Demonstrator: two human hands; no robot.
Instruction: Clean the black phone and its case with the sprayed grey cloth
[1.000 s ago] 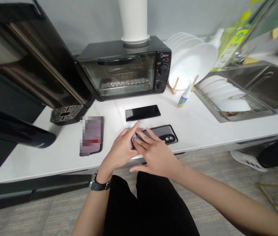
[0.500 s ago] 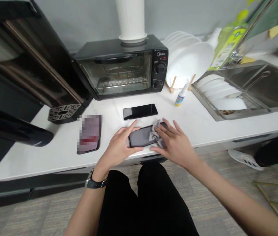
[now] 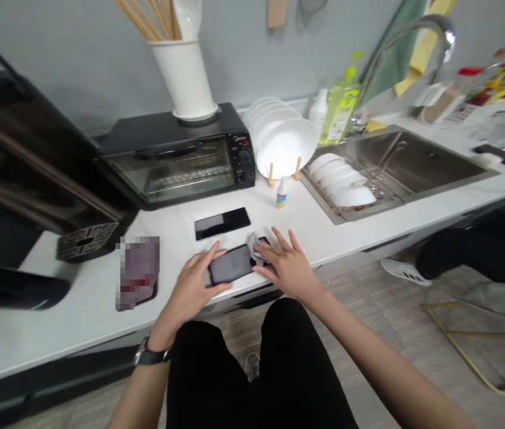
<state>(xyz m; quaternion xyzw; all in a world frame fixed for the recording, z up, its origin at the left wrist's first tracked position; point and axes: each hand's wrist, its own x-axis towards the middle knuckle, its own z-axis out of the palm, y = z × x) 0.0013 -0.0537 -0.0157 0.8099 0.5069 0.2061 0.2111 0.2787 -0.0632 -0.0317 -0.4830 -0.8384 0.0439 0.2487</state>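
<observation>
A phone case (image 3: 231, 265), black-rimmed with a matte grey face, lies flat near the counter's front edge. My left hand (image 3: 195, 280) grips its left end, thumb on the near side and fingers on the far side. A crumpled grey cloth (image 3: 255, 247) is under the fingers of my right hand (image 3: 286, 265), which presses it onto the right end of the case. Just behind lies a black phone (image 3: 223, 224), glossy face up. Farther right stands a small spray bottle (image 3: 281, 193) with a white top. To the left lies a phone-shaped item (image 3: 139, 271), blurred by pixels.
A toaster oven (image 3: 176, 164) stands behind, bearing a white utensil holder (image 3: 183, 77). White plates (image 3: 286, 146) stand in a rack beside it. Bowls (image 3: 339, 182) sit at the sink (image 3: 431, 158). At left is a black machine (image 3: 42, 167). Another person's shoe (image 3: 404, 271) shows at right.
The view has swung right, showing more of the sink and the faucet. Both hands keep their places on the case, the cloth still under my right fingers.
</observation>
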